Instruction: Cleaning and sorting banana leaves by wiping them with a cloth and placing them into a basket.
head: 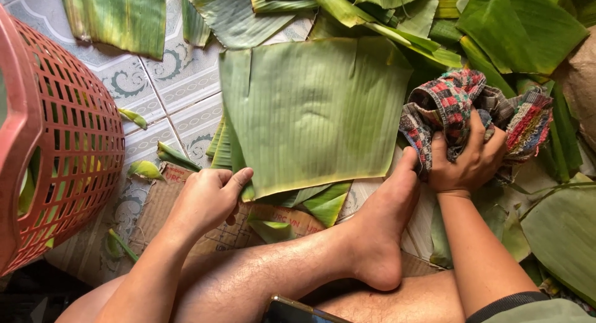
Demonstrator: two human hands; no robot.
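A: Where is the top leaf sitting, and how is it running?

B: The banana leaf piece (pixel 316 109) is lying flat on a stack of similar cut leaves (pixel 323 202), at the middle of the view, over the patterned tile floor (pixel 180 81) and a sheet of cardboard (pixel 155 205). It is roughly rectangular; its long axis is running left to right, tilting slightly, with the right end sitting farther from the person. The fine ribs are running across it, near edge to far edge.

A: Left hand?

B: The left hand (pixel 208 199) is pinching the leaf's near left corner, thumb on top, fingers curling under (a closed grasp on the leaf edge).

A: Right hand?

B: The right hand (pixel 465 161) is clutching a bunched plaid cloth (pixel 472 106), fingers digging into the folds. The cloth is resting just off the leaf's right edge, over loose leaves there.

A: Anything between the hands?

B: The person's bare foot (pixel 382 230) is pressing at the stack's near right corner, toes touching the cloth hand's side.

A: Surroundings?

B: A red plastic lattice basket (pixel 62 137) is standing at the left, well apart from the leaf. More leaf strips (pixel 372 13) are piling up at the far side.
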